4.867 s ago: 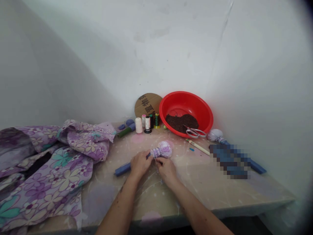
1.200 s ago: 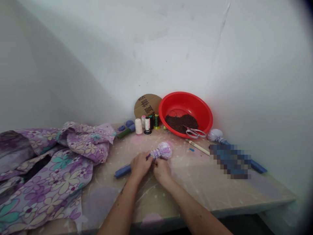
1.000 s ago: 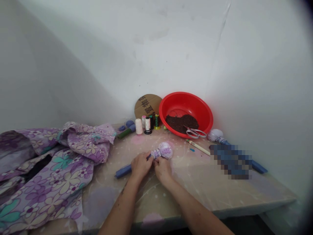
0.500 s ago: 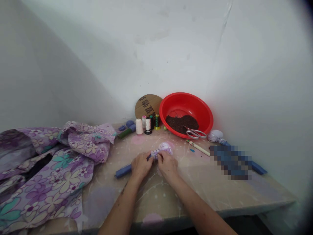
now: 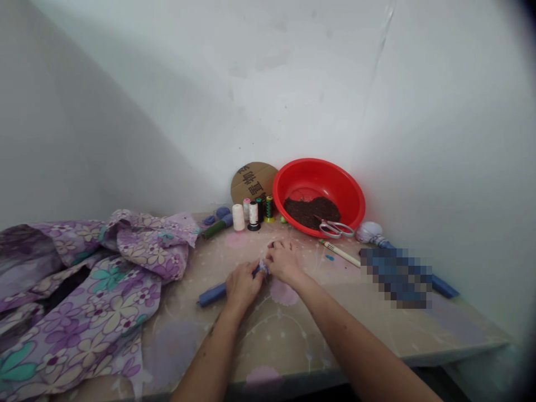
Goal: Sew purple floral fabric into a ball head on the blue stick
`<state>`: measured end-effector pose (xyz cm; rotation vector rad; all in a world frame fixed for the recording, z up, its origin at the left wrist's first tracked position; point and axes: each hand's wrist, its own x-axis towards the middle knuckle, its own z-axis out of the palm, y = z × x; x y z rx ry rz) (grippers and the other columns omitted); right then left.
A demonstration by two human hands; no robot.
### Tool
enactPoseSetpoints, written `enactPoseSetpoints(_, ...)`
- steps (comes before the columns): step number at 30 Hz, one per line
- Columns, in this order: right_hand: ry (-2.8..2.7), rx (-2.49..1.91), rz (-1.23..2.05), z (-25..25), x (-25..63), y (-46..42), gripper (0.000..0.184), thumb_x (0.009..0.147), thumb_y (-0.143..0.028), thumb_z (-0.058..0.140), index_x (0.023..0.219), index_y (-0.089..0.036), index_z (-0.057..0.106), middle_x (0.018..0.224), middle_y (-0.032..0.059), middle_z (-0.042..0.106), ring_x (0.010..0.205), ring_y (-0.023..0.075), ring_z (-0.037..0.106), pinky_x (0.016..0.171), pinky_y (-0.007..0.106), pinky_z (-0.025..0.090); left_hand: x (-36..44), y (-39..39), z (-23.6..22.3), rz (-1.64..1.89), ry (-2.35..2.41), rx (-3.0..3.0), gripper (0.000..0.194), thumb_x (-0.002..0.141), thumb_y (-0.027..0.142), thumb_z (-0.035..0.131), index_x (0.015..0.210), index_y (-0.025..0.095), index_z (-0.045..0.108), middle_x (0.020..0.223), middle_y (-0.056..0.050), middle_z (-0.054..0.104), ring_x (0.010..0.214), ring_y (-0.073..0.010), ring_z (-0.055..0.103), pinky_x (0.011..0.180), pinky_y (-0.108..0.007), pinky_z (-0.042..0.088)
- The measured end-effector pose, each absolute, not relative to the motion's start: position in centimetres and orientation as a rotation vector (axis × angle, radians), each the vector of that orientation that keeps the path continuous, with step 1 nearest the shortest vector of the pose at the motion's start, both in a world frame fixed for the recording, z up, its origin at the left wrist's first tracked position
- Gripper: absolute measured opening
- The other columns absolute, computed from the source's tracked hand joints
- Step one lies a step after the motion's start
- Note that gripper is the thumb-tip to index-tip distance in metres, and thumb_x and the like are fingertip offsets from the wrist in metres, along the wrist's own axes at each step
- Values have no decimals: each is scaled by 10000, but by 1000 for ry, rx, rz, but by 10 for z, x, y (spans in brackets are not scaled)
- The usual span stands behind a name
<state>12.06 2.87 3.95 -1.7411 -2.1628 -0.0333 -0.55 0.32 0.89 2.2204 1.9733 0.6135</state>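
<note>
A stick with a blue-wrapped handle [image 5: 211, 295] lies slantwise across the table in front of me. Its neck [image 5: 262, 267] is bound in pale purple cloth. My left hand [image 5: 246, 282] is closed around the handle just below that neck. Over the far end lies my right hand [image 5: 285, 261], its fingers bent round the cloth-covered round head, which it hides almost wholly. A dark band shows on one of its fingers. Whether thread is between the fingers I cannot make out.
Purple floral cloth [image 5: 109, 279] lies heaped at the left. Thread spools [image 5: 238, 218] stand behind my hands, near a cardboard disc [image 5: 251, 181]. A red basin [image 5: 354, 192] holds dark grains and scissors [image 5: 335, 228]. At right lie a cream pen-like tool [image 5: 341, 253] and a white-headed stick [image 5: 371, 231].
My right hand has moved from the bound neck outward over the round head, covering it. My left hand keeps its hold on the handle.
</note>
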Motion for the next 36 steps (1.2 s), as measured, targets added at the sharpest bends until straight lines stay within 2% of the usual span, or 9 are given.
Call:
enactPoseSetpoints(7,-2335,-1763,-65,49,113,35,227,708,-256,469,776,-170,668,968,129,606,989,275,437,894,464,170,-6,2,10,597,1971,2218,381,793,426,359,1116,317,528,1034,-28,603,949,-212,527,733,-292,371)
enactPoseSetpoints(12,-2118,-1764,14,42,107,44,231,690,-189,469,814,-169,663,959,106,613,953,240,474,866,385,246,-6,3,11,573,1970,2232,369,792,401,366,1109,316,535,990,-30,614,929,-213,533,711,-286,373)
enactPoseSetpoints(16,-1813,-1702,140,39,112,52,211,730,-192,430,717,-178,640,902,73,627,885,192,508,760,300,329,-6,5,6,596,1980,2239,372,786,398,373,1115,319,526,1004,-21,606,931,-213,530,711,-289,370)
enactPoseSetpoints(20,-1622,-1452,453,38,116,59,171,746,-240,413,657,-174,544,730,28,627,623,119,538,576,228,378,-6,5,2,613,1979,2237,369,789,404,370,1112,318,527,1010,-18,603,931,-203,529,719,-284,365)
enactPoseSetpoints(23,-1494,-1191,851,41,113,57,132,772,-287,362,712,-195,435,600,-24,589,391,78,474,408,187,345,-6,4,4,617,1973,2235,368,788,405,379,1105,304,536,1018,-22,602,939,-195,526,732,-276,364)
enactPoseSetpoints(25,-1413,-1071,1079,47,108,52,109,778,-316,349,751,-213,374,545,-49,561,345,87,476,351,174,324,-6,3,6,619,1969,2232,363,786,405,387,1100,307,540,1036,-22,598,950,-196,524,745,-279,366)
enactPoseSetpoints(28,-1372,-989,1246,58,101,45,115,775,-334,361,771,-221,343,502,-63,535,371,106,518,351,170,348,-5,2,7,630,1952,2228,359,784,396,398,1113,329,526,1067,-13,591,973,-192,518,768,-281,368)
enactPoseSetpoints(33,-1511,-912,1129,64,94,42,130,761,-328,404,719,-205,392,434,-85,438,365,73,432,386,171,357,-6,2,5,689,1949,2226,341,775,375,414,1080,304,548,1086,0,588,977,-191,521,777,-285,374)
enactPoseSetpoints(36,-1641,-873,984,58,86,41,137,755,-304,421,676,-192,416,468,-82,389,409,60,383,413,163,329,-5,2,4,671,1964,2221,322,772,372,409,1043,299,565,1047,-6,606,959,-207,533,750,-298,383)
